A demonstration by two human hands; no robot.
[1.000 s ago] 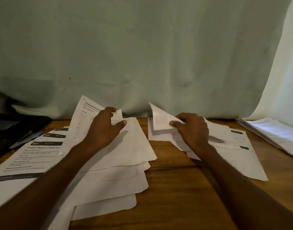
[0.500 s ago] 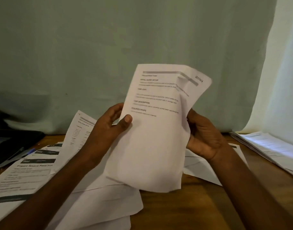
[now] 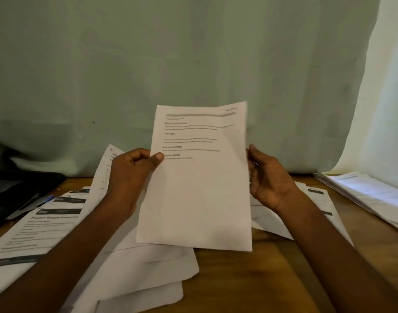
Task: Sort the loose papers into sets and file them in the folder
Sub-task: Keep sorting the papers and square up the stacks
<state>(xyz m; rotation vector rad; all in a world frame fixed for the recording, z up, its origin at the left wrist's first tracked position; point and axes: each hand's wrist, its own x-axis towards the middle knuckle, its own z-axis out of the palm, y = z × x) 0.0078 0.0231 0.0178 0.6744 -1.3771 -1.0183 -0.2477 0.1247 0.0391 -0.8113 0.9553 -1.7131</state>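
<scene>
Printed sheet [image 3: 195,177] held upright above the wooden table [image 3: 250,279]: left hand [image 3: 130,175] pinches its left edge, right hand [image 3: 269,179] grips its right edge; loose papers [image 3: 146,269] lie beneath

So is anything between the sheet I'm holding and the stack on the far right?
Nothing visible. The sheet is up off the table between the left hand and right hand; only bare table and loose papers lying flat separate it from the stack.
</scene>
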